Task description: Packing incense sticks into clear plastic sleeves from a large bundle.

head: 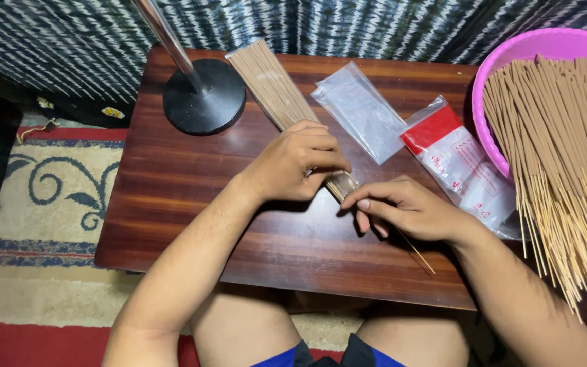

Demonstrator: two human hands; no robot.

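Observation:
A long clear packet filled with brown incense sticks (pixel 270 85) lies diagonally on the dark wooden table (pixel 171 190). My left hand (pixel 298 163) grips the packet near its lower, open end. Just beside that end, my right hand (pixel 405 207) pinches a few loose incense sticks (pixel 419 257), whose bare tips poke out below the hand towards me. The two hands almost touch at the packet's mouth.
A pink basin (pixel 511 54) at the right holds a heap of incense sticks (pixel 565 156) spilling over its rim. Two packets lie between: a clear one (pixel 361 109) and a red-and-white printed one (pixel 463 163). A black round stand base (pixel 204 96) with a metal pole sits at back left. A patterned rug (pixel 42 204) lies at left.

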